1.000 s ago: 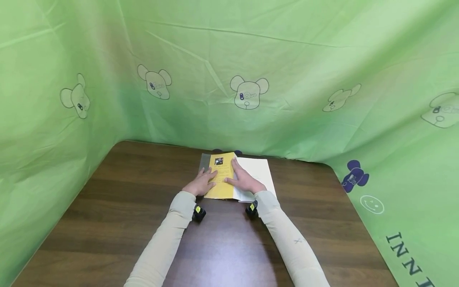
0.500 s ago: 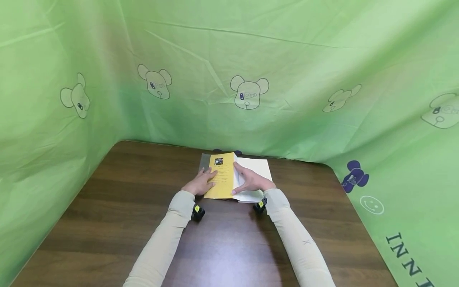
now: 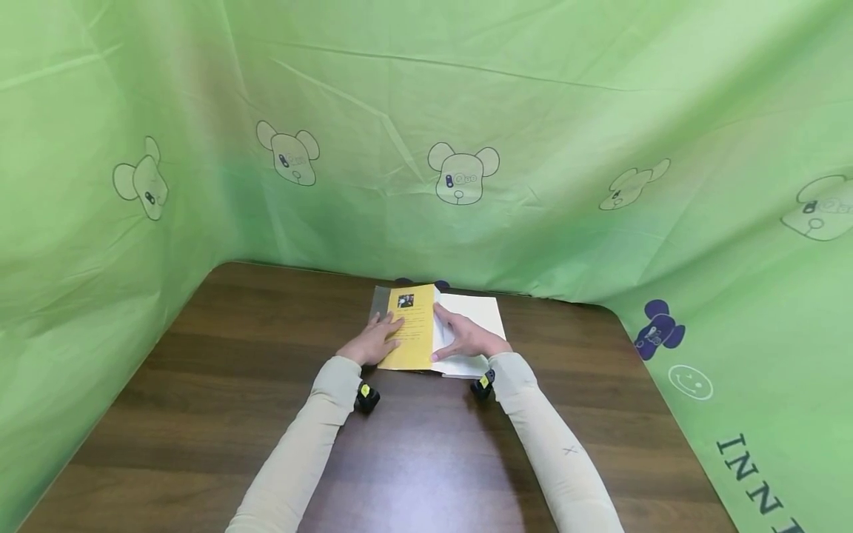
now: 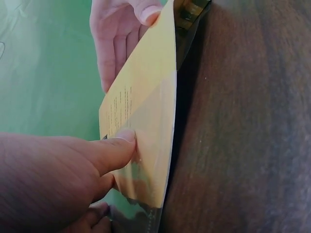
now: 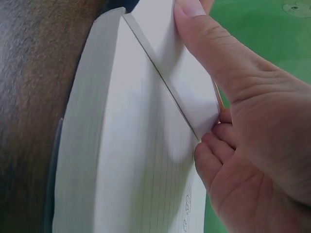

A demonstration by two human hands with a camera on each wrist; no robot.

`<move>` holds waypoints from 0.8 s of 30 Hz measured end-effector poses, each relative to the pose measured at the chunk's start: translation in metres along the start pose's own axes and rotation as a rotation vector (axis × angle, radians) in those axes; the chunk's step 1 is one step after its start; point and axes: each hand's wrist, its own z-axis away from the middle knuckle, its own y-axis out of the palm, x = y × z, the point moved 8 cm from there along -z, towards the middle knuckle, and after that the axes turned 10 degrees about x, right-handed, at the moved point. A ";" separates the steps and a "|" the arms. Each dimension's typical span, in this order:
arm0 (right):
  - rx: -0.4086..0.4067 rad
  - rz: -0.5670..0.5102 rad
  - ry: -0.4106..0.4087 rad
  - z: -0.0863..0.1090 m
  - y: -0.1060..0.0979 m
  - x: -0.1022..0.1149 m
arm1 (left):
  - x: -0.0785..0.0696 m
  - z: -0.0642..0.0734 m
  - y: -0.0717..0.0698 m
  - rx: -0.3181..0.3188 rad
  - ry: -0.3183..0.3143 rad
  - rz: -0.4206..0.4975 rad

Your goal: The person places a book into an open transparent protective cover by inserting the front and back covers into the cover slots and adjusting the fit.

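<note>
An open book lies near the table's back edge, its yellow cover flap (image 3: 413, 348) printed with text and a small photo on the left, its white page (image 3: 481, 307) on the right. My left hand (image 3: 368, 343) rests on the flap's left part with fingers spread. My right hand (image 3: 472, 337) spans the crease between flap and page, thumb at the near end and index finger farther up. In the right wrist view, the right thumb (image 5: 214, 39) touches the white paper beside the thick page block (image 5: 85, 126). A glossy grey strip (image 3: 380, 300) borders the flap's left side.
The brown wooden table (image 3: 220, 414) reaches toward me on all near sides of the book. A green curtain (image 3: 373, 104) with printed bear heads hangs behind it and along both sides. Black wrist cameras (image 3: 366, 398) sit under both cuffs.
My right hand has shifted right, off the yellow flap's face to the crease, with thumb and index finger spread wider. The left hand and the book have stayed nearly still.
</note>
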 end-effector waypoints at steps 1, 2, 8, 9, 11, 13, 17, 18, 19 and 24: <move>0.000 0.003 0.001 0.000 0.000 0.000 | 0.000 0.000 0.000 -0.001 0.003 0.003; 0.001 0.005 0.001 -0.001 0.001 0.001 | 0.000 0.000 0.000 -0.002 0.006 0.000; 0.004 0.064 0.004 -0.005 0.002 0.003 | 0.000 0.001 -0.001 -0.007 0.028 -0.014; 0.003 0.082 0.005 -0.006 0.002 0.004 | -0.001 0.001 -0.001 -0.010 0.036 -0.017; 0.001 0.120 0.002 -0.007 0.003 0.004 | -0.001 0.001 -0.002 -0.014 0.046 -0.021; -0.002 0.152 -0.003 -0.009 0.004 0.006 | -0.001 0.000 -0.002 -0.013 0.051 -0.027; -0.009 0.153 -0.025 -0.013 0.004 0.010 | 0.001 -0.001 -0.002 -0.017 0.050 -0.030; -0.012 0.148 -0.030 -0.014 0.004 0.011 | 0.001 -0.001 -0.002 -0.019 0.049 -0.034; -0.014 0.142 -0.033 -0.015 0.004 0.013 | 0.001 -0.001 -0.002 -0.023 0.051 -0.034; -0.009 0.138 -0.035 -0.020 0.006 0.019 | -0.002 -0.001 -0.001 -0.035 0.050 -0.032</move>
